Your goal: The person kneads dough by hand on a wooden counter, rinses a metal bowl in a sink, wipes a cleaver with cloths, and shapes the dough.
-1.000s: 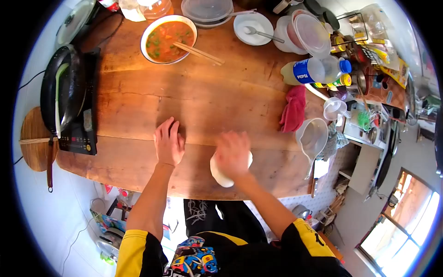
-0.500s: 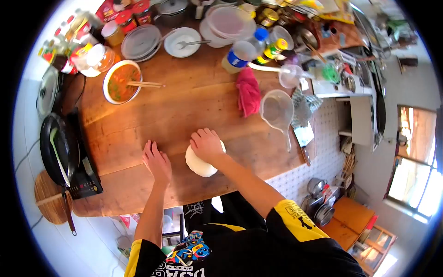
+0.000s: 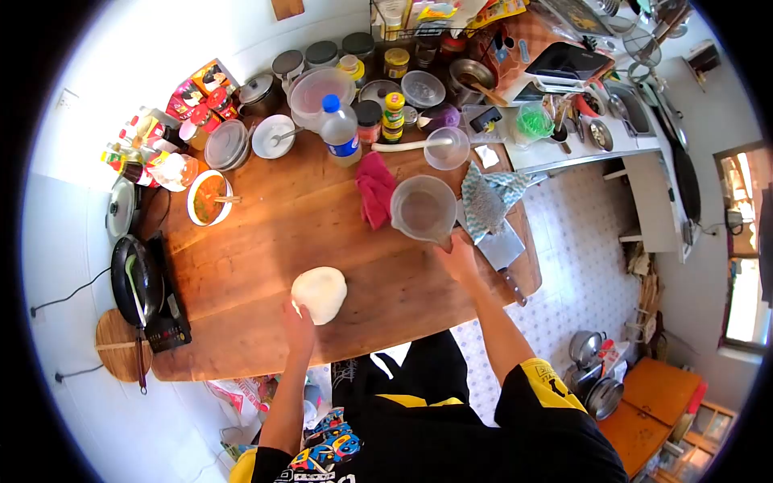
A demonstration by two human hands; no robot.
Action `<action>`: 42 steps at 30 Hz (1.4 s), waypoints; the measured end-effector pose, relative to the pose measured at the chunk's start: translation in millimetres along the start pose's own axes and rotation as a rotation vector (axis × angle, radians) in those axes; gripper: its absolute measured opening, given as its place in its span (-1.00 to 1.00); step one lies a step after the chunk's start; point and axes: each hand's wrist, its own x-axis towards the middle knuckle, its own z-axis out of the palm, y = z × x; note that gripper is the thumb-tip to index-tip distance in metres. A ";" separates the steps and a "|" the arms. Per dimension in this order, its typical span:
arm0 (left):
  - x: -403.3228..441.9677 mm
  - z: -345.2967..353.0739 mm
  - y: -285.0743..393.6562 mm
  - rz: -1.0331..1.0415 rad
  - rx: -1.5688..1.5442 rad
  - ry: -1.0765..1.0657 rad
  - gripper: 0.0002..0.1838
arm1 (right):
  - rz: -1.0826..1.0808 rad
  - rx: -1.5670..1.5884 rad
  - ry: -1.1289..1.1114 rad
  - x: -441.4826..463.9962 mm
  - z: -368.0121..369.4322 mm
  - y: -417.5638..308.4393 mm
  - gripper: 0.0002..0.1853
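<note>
A pale round lump of dough (image 3: 320,295) lies on the wooden table (image 3: 250,274). My left hand (image 3: 299,328) rests at its lower left edge, fingers extended against the dough and not wrapped around it. Farther right, my right hand (image 3: 460,259) is closed on the handle of a translucent plastic water dipper (image 3: 423,208). The handle is mostly hidden by the hand. A crumpled red cloth (image 3: 374,191) lies just left of the dipper, and a cleaver (image 3: 502,248) lies to the right, partly under a checked cloth (image 3: 485,201).
A bowl of red soup (image 3: 208,198) with chopsticks stands at the back left. Bottles, jars and a white bowl (image 3: 274,137) line the rear edge. A black pan (image 3: 135,278) sits on the cooker at left. A small clear cup (image 3: 447,149) is behind the dipper.
My right hand has left the dough and moved right to take the dipper's handle. My left hand has come to the dough's edge. The camera view has shifted.
</note>
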 end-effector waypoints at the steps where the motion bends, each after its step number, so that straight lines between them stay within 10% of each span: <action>1: -5.6 0.1 16.3 -0.026 0.058 0.065 -0.57 | -0.108 0.070 0.056 5.2 3.4 10.8 -0.59; 7: 21.6 36.0 151.3 0.289 0.250 0.014 -0.57 | -0.127 0.145 -0.029 -30.2 -29.9 26.0 -0.62; 15: 169.3 160.3 207.7 0.143 0.209 -0.029 -0.33 | -0.032 0.150 -0.105 -114.3 -100.4 41.0 -0.65; 22: 121.7 198.5 240.2 -0.018 0.050 -0.228 -0.51 | 0.098 0.200 -0.117 -147.3 -179.1 96.5 -0.66; 27: 71.3 250.5 298.6 0.071 -0.217 0.022 -0.56 | 0.123 0.214 -0.079 -125.6 -260.4 164.2 -0.66; 35: 73.5 342.5 349.0 0.094 0.520 0.013 -0.21 | 0.103 0.259 0.038 -56.2 -400.9 280.4 -0.64; 42: 16.4 343.7 409.7 0.065 0.505 0.346 -0.43 | 0.141 0.314 0.231 28.9 -499.2 368.7 -0.63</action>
